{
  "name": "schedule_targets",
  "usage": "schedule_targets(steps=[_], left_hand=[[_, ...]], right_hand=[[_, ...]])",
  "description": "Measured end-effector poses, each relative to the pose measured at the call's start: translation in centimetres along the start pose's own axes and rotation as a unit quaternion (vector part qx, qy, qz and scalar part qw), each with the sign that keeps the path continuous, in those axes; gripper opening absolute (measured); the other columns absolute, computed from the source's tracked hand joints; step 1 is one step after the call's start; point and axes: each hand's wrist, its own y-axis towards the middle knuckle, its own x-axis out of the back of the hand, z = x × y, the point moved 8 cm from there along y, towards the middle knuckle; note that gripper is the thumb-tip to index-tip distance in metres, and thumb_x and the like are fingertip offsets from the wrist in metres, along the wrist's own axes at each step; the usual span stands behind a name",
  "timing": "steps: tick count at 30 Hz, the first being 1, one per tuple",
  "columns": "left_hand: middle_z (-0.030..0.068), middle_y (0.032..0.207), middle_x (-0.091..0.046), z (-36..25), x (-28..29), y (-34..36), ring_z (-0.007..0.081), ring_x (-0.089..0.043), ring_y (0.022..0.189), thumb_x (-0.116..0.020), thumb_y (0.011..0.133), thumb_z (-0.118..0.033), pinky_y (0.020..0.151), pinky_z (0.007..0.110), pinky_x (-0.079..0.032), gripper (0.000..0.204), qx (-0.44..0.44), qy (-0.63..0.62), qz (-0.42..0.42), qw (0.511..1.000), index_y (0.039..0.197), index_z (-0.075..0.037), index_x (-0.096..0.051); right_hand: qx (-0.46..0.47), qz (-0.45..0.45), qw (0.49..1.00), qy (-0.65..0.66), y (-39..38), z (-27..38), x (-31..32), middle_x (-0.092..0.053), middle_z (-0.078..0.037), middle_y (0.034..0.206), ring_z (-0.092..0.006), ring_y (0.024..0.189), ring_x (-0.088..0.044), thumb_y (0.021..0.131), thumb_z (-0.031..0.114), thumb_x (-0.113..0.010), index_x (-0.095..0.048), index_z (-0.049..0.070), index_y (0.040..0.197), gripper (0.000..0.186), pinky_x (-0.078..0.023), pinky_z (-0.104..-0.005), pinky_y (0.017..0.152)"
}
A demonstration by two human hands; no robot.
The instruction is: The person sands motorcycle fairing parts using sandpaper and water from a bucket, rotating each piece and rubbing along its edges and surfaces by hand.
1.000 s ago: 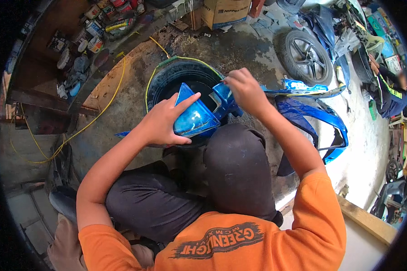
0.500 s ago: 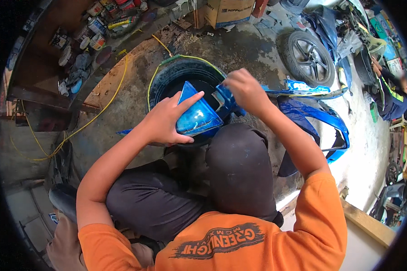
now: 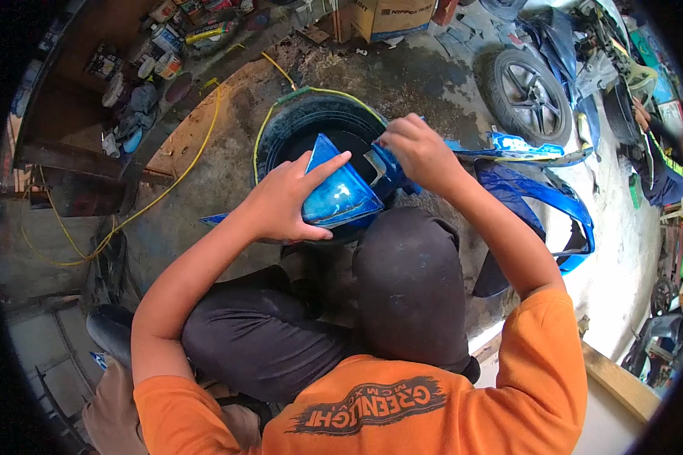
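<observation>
Left hand (image 3: pixel 284 201) is clamped on a blue panel (image 3: pixel 347 199) over the black bucket (image 3: pixel 282 127); right hand (image 3: pixel 419 152), apart from it, curls at the piece's right-hand part, its grip hidden, so cannot tell. Step judged: working the panel's right-hand part, calling next for steady left-hand support. Beyond, a spoked wheel (image 3: pixel 533 98) lies to the right.

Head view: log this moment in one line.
left hand: grips blue panel | right hand: at blue part beside panel, grip unclear | black bucket: below panel
</observation>
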Motion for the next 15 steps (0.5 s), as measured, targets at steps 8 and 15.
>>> schedule_targets(steps=[8,15], left_hand=[[0.0257,0.149,-0.055,0.1,-0.4,0.2,0.0484,-0.062,0.125,-0.099,0.062,-0.043,0.108,0.055,-0.050,0.134,-0.007,-0.011,0.000,1.000,0.175,-0.022,-0.031],[0.0249,0.147,-0.056,0.1,-0.1,0.3,0.0485,-0.062,0.125,-0.100,0.061,-0.043,0.108,0.055,-0.050,0.135,-0.014,-0.001,-0.012,1.000,0.175,-0.021,-0.031]], right_hand=[[-0.019,-0.053,0.998,-0.002,-1.3,1.3,0.0,-0.068,-0.012,0.105,-0.0337,0.102,-0.062,0.089,0.002,-0.071,-0.076,0.000,0.104,0.016,-0.055,-0.0419,0.091],[-0.066,-0.059,0.996,-0.025,-1.6,-0.1,0.5,-0.068,-0.012,0.110,-0.0333,0.104,-0.062,0.091,0.002,-0.072,-0.076,0.002,0.106,0.016,-0.055,-0.0407,0.094]])
